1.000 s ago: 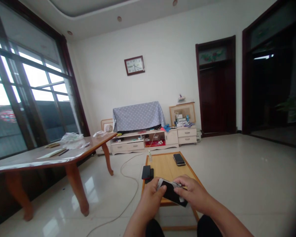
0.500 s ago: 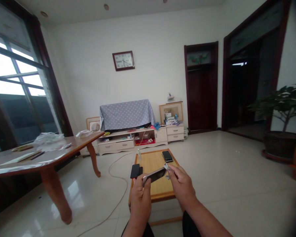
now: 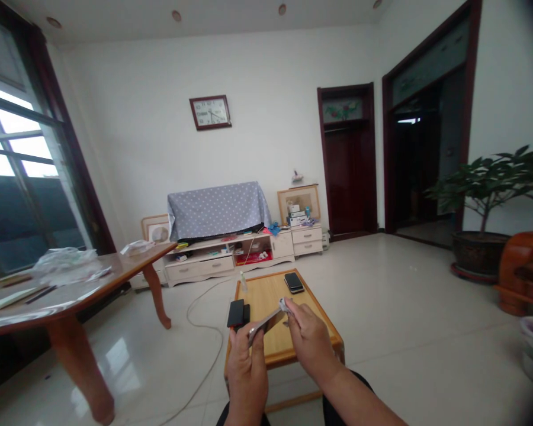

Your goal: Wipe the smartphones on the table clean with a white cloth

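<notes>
Table of smooth pale wood, right hand pinched on cloth, left hand clamped on one slim flat phone above the table, two black rectangular devices at its left edge, that single cloth whitish, crumpled.

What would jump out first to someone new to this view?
Probably the hands over the small wooden table at lower centre: the left hand grips a slim phone-like device, and the right hand pinches a pale cloth at its far end. Beyond, a spotted blue-grey cover drapes above the white cabinet. At right, a leafy potted plant stands out.
</notes>
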`<state>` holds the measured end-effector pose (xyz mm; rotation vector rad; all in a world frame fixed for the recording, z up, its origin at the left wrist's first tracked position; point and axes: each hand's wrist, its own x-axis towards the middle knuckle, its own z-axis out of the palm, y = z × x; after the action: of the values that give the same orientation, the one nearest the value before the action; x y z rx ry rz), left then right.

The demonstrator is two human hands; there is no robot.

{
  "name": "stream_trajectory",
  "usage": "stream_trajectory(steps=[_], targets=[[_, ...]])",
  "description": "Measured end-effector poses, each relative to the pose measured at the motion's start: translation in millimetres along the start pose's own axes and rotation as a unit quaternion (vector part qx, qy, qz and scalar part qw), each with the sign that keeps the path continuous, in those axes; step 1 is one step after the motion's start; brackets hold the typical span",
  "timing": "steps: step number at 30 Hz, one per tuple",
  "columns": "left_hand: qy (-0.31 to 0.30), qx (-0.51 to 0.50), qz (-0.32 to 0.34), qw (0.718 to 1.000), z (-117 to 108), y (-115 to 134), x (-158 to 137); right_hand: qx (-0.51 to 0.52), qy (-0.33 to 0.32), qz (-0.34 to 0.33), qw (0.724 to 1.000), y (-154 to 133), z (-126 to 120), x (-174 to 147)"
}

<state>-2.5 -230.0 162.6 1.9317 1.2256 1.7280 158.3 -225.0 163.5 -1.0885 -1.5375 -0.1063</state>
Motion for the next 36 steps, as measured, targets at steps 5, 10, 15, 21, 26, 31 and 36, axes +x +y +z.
stream_trajectory(steps=[5,10,15,21,26,31,36], targets=[[-0.019,0.008,0.001,1.0,8.4,-10.0,-4.3,0.004,-0.082,-0.077,0.994,-23.4,5.7,-13.0],[-0.026,0.014,0.017,0.999,6.2,-9.1,-4.4,-0.002,-0.054,-0.052,0.997,-19.3,5.9,-9.5],[-0.018,0.008,0.023,1.0,10.1,-15.9,-6.6,0.005,-0.077,-0.075,0.994,-32.3,6.3,-13.1],[-0.02,0.018,0.022,0.999,4.6,-13.1,-5.6,0.003,-0.056,-0.057,0.997,-13.8,5.3,-9.9],[-0.018,0.025,0.021,0.999,5.4,-12.5,-4.3,0.013,-0.047,-0.039,0.998,-5.1,9.5,-11.6],[-0.034,-0.002,-0.005,0.999,4.7,-14.6,-5.1,0.024,-0.078,-0.061,0.995,-12.2,12.1,-13.3],[-0.009,-0.002,-0.017,1.0,-0.9,-9.9,-1.6,0.004,-0.014,0.009,1.0,12.8,6.2,-2.5]])
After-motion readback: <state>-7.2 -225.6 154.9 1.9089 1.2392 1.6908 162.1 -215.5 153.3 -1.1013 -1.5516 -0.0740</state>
